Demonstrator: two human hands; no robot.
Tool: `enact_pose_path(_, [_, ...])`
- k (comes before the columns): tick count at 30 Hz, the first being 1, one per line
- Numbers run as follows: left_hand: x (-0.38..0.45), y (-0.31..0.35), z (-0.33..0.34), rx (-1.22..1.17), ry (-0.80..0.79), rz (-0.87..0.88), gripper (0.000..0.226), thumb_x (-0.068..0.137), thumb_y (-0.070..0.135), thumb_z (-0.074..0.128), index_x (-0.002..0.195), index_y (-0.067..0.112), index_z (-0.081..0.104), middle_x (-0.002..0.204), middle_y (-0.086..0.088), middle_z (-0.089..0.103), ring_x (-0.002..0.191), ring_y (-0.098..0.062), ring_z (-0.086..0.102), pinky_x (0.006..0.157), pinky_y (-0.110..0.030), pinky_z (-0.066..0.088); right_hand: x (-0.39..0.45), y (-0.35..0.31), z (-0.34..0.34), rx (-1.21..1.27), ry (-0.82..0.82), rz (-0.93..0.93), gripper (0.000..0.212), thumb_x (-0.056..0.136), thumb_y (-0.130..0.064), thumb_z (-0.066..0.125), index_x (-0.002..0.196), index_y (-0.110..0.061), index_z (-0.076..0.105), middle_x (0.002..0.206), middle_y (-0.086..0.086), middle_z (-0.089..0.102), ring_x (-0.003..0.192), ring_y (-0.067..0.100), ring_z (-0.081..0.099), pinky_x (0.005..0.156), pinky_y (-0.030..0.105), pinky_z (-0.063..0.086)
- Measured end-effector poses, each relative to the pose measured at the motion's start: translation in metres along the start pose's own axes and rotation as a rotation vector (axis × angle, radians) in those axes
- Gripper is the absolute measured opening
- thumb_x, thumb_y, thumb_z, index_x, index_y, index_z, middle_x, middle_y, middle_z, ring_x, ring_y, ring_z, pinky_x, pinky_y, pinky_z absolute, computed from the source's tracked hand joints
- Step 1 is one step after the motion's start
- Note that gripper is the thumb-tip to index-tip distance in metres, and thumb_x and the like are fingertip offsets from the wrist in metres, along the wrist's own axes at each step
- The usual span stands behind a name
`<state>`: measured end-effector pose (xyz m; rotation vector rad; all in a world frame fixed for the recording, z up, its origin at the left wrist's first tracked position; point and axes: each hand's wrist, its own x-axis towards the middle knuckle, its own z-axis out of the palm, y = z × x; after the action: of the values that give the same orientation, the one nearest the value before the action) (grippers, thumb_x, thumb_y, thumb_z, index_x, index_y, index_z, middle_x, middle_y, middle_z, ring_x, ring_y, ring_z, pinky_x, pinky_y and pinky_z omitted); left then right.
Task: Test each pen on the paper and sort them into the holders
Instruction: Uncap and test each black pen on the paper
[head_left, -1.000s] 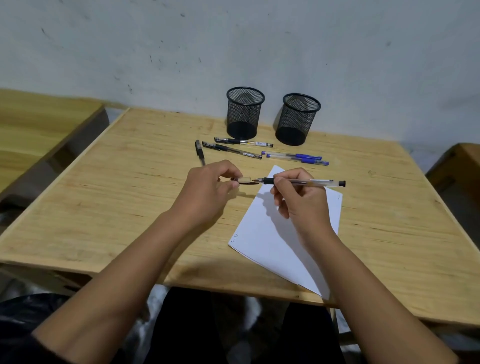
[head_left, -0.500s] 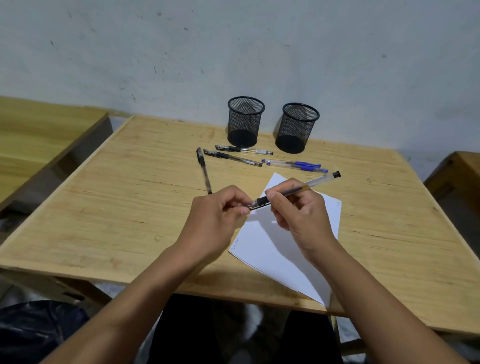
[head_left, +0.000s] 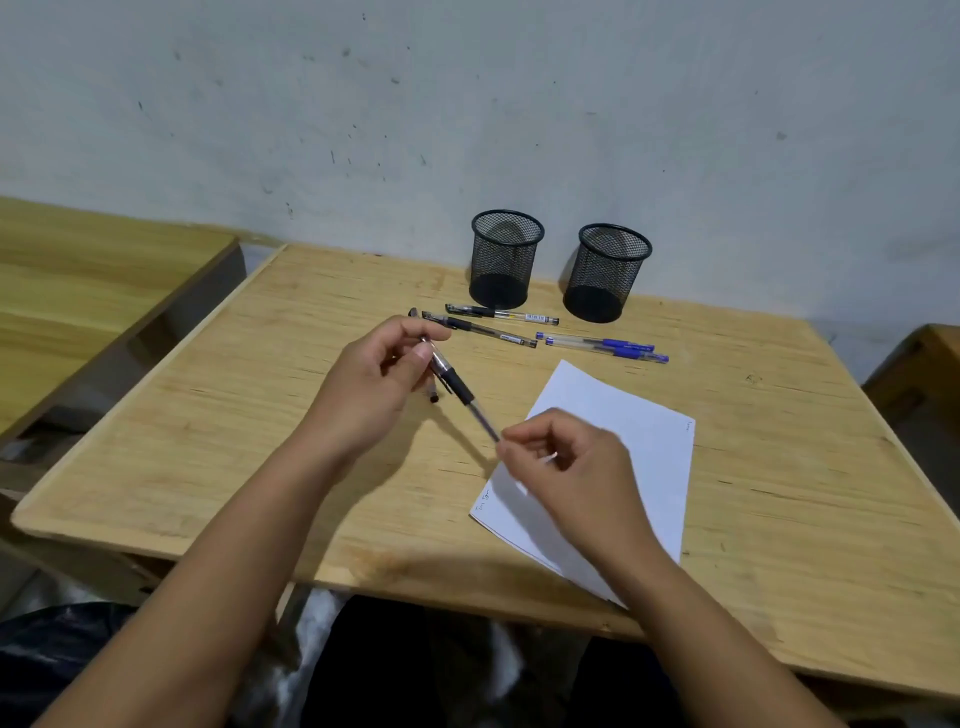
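Counter (head_left: 260, 441), paper (head_left: 639, 441), two empty holders (head_left: 506, 260) at back. We judge pen (head_left: 460, 387) light, stiff, slick; rubber grip best hold. Left hand (head_left: 374, 384) pinches capped end, right hand (head_left: 566, 467) pinches tail. Since earlier: pen swung round, cap back on.

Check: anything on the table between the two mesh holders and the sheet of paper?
Yes, in the head view: two black pens and two blue pens lie between the holders and the paper.
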<state>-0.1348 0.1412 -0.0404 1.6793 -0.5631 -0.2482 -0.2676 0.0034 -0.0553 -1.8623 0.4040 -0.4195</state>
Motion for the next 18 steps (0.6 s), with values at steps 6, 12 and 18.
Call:
enact_pose_path(6, [0.009, -0.003, 0.010, 0.422, 0.163, 0.127, 0.025, 0.093, 0.021, 0.049, 0.115, 0.028, 0.057, 0.092, 0.005, 0.061, 0.085, -0.007, 0.058, 0.075, -0.011, 0.041, 0.005, 0.001, 0.020, -0.096, -0.029, 0.065, 0.019, 0.081, -0.015, 0.065, 0.099, -0.017, 0.072, 0.069, -0.008, 0.066, 0.065, -0.002, 0.058, 0.063, 0.008, 0.046])
enact_pose_path(12, [0.028, -0.047, 0.005, 0.869, 0.272, 0.027, 0.039, 0.092, 0.027, 0.049, 0.128, 0.012, 0.046, 0.130, -0.014, 0.047, 0.122, -0.028, 0.039, 0.096, -0.039, 0.037, 0.041, -0.001, 0.028, -0.272, 0.029, 0.062, 0.022, 0.081, -0.015, 0.063, 0.101, -0.014, 0.071, 0.063, -0.012, 0.061, 0.062, 0.003, 0.058, 0.067, 0.014, 0.047])
enact_pose_path(18, [0.043, -0.082, 0.007, 1.004, 0.222, -0.096, 0.047, 0.094, 0.036, 0.041, 0.132, 0.010, 0.042, 0.141, -0.017, 0.039, 0.134, -0.029, 0.029, 0.108, -0.043, 0.025, 0.078, 0.005, 0.052, -0.402, 0.011, 0.091, 0.027, 0.082, -0.015, 0.060, 0.107, -0.010, 0.069, 0.093, 0.005, 0.071, 0.088, 0.018, 0.064, 0.078, 0.026, 0.050])
